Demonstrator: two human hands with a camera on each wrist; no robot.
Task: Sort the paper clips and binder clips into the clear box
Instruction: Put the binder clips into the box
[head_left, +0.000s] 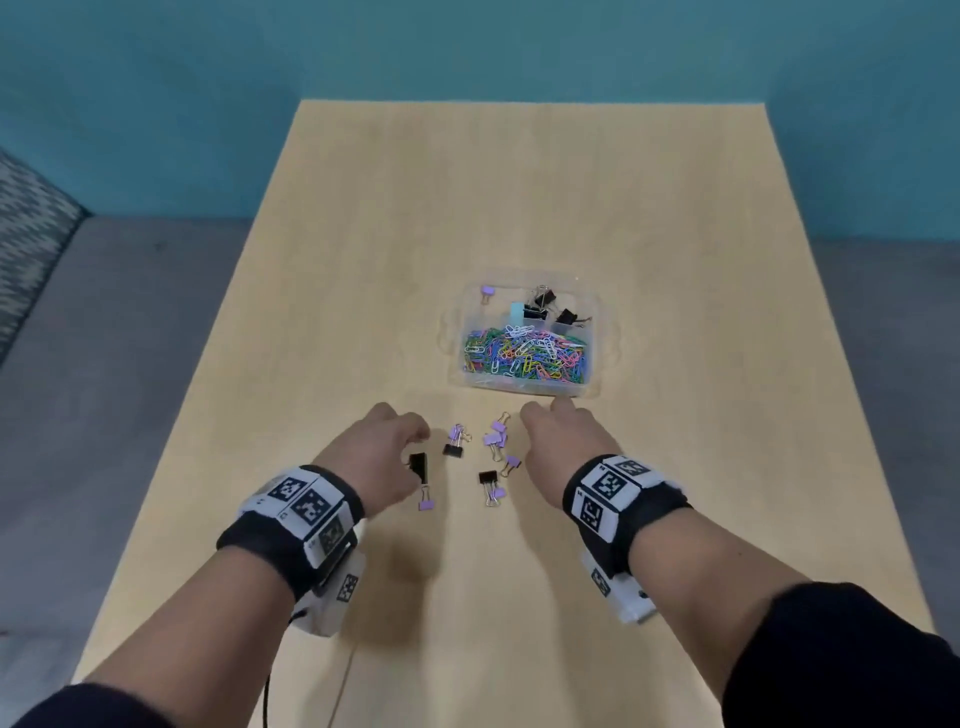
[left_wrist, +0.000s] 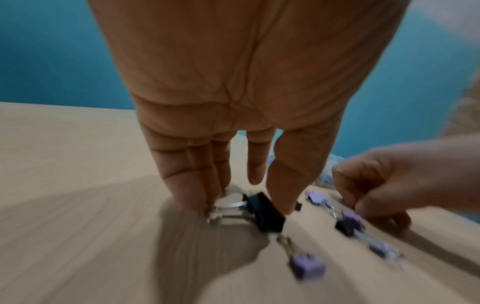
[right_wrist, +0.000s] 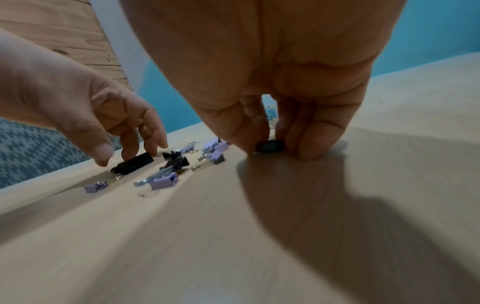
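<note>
A clear box (head_left: 597, 312) sits mid-table, with coloured paper clips (head_left: 524, 353) in its near part and a few binder clips (head_left: 543, 306) in the far part. Several loose purple binder clips (head_left: 496, 439) and black ones lie between my hands. My left hand (head_left: 410, 452) reaches down over a black binder clip (left_wrist: 265, 214), thumb on its body and fingertips (left_wrist: 192, 197) on its wire handles. My right hand (right_wrist: 272, 149) pinches a small black binder clip (right_wrist: 269, 146) against the table, just in front of the box.
The light wooden table (head_left: 519, 197) has bare surface beyond and around the box. Another black binder clip (head_left: 488, 477) and a purple binder clip (head_left: 427, 503) lie near my wrists. A teal wall stands behind the table, grey floor on both sides.
</note>
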